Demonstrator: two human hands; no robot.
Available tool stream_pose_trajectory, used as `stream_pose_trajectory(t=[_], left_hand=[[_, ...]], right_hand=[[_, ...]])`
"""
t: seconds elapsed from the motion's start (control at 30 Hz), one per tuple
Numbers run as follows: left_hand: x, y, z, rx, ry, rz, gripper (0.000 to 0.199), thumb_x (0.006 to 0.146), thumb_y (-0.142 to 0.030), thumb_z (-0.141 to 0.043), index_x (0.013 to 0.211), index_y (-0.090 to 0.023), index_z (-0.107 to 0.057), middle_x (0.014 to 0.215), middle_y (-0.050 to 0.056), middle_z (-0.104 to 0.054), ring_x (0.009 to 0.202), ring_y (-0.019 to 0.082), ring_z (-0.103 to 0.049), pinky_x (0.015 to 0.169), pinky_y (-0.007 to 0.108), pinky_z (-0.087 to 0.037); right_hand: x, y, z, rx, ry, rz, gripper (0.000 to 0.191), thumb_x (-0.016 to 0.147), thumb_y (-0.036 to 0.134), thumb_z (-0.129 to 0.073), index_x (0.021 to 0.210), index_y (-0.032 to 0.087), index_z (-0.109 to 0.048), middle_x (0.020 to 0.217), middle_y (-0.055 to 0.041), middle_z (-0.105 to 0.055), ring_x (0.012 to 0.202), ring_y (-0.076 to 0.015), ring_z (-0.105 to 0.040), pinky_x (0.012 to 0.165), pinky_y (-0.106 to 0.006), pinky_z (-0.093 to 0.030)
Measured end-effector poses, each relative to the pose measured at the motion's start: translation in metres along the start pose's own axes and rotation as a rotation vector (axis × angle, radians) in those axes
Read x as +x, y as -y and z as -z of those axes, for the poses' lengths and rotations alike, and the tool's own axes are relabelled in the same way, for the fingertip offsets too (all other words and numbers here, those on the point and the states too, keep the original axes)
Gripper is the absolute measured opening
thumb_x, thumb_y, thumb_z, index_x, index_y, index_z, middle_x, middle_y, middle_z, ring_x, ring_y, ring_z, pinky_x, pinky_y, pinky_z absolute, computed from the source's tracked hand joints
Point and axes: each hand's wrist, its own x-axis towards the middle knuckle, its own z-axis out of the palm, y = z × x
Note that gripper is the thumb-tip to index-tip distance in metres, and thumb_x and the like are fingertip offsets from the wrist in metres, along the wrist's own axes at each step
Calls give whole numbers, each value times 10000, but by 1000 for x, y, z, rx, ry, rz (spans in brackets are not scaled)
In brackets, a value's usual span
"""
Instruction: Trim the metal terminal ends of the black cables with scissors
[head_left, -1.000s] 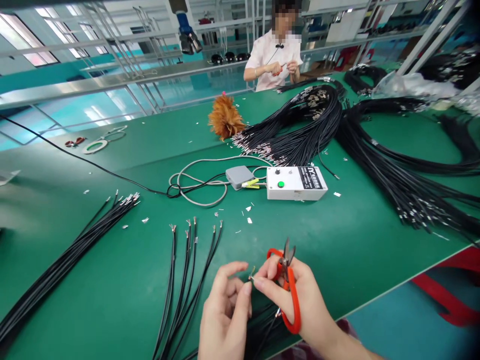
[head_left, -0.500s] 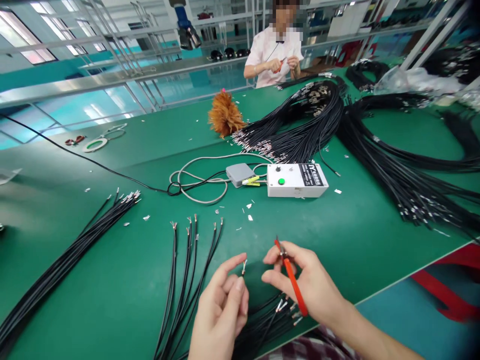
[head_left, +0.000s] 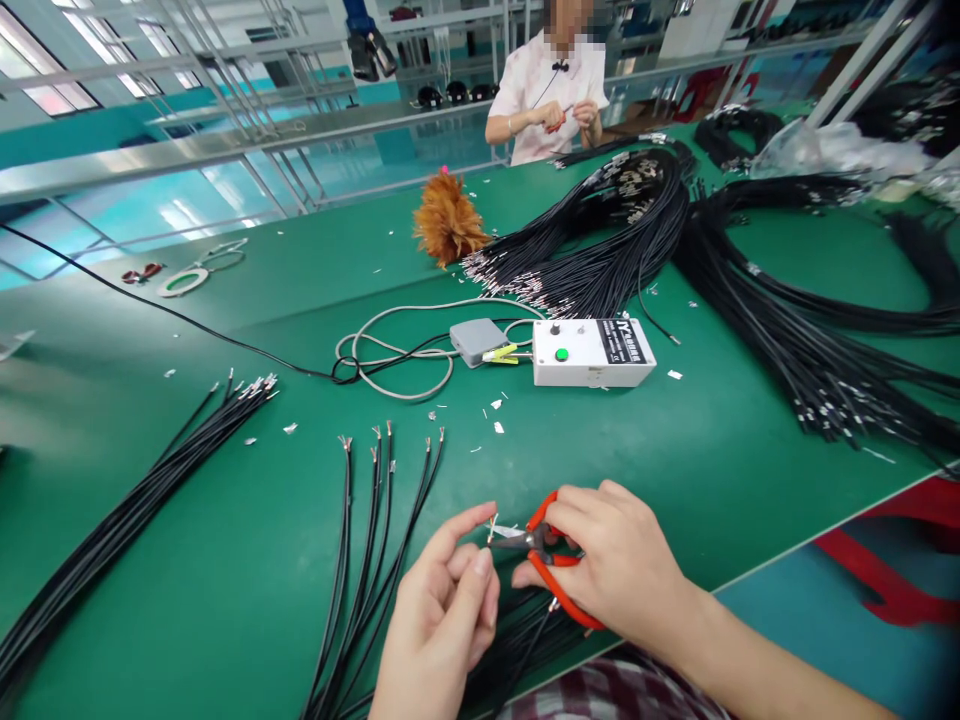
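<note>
My left hand (head_left: pixel 444 600) pinches a black cable near its stripped end, where thin cores (head_left: pixel 492 527) stick up between thumb and forefinger. In my right hand (head_left: pixel 611 545) is a pair of red-handled wire snips (head_left: pixel 538 541); their blades are apart and lie at the cores. Left of my hands, several black cables (head_left: pixel 379 540) with bared, splayed ends lie on the green table (head_left: pixel 247 560). Below my hands is another bunch of black cables (head_left: pixel 525 640), partly hidden by them.
A white box with a green button (head_left: pixel 592 362) and a grey block (head_left: pixel 477 341) sit ahead. Large black cable bundles (head_left: pixel 592 240) lie behind and to the right, another bundle (head_left: pixel 150 500) at left. A feather duster (head_left: pixel 450 222) stands near a co-worker (head_left: pixel 547 90) opposite.
My right hand has turned the snips from pointing upward to pointing left, opened their blades and brought them to the cores. My left hand has stayed nearly in place.
</note>
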Motion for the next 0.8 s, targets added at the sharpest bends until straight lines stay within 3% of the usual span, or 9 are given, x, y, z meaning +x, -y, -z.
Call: stream_pose_trajectory(t=[0.3, 0.57, 0.8], left_hand=[[-1, 0, 0, 4, 26, 22, 422, 859, -381, -584, 1217, -167, -521, 534, -82, -448, 406, 30, -210, 367, 152, -138], [1, 2, 4, -3, 46, 30, 433, 852, -381, -600, 1222, -170, -523, 529, -80, -458, 397, 35, -218, 353, 153, -148], [0, 0, 4, -22, 38, 49, 444, 836, -391, -625, 1213, -176, -532, 528, -76, -469, 394, 31, -239, 361, 154, -153]], right_hand=[[1, 1, 6, -123, -58, 102, 411, 891, 511, -518, 662, 181, -607, 641, -13, -619, 575, -153, -527, 603, -314, -205], [0, -2, 1, -155, -140, 128, 480, 927, 529, -430, 628, 194, -600, 593, 3, -608, 524, -140, -496, 592, -310, -201], [0, -2, 4, -146, -134, 134, 475, 919, 539, -436, 634, 196, -600, 599, 5, -614, 538, -143, -510, 599, -308, -207]])
